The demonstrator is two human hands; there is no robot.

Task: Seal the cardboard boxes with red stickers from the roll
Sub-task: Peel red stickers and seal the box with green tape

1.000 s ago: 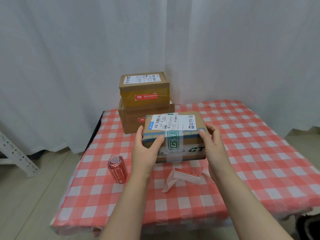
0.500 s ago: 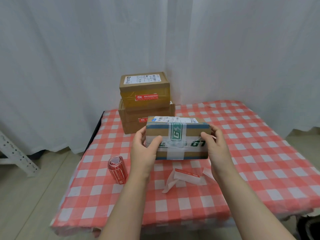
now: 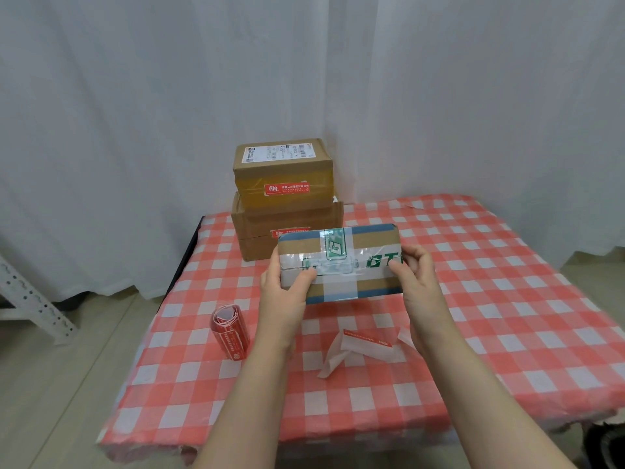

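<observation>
Two-handed hold, left hand (image 3: 285,294), right hand (image 3: 419,282) — each grip curled round taped box (image 3: 341,262) (thumbs in front)

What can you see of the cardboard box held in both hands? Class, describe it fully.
The held box is oblong brown cardboard with blue strips along its long edges. Glossy pale tape crosses the face turned to the camera, carrying a green logo patch and green letters. No red sticker shows on it. It is held over the checked tablecloth, slightly tilted. The left hand grips its left end, thumb on the taped face; the right hand grips its right end.
</observation>
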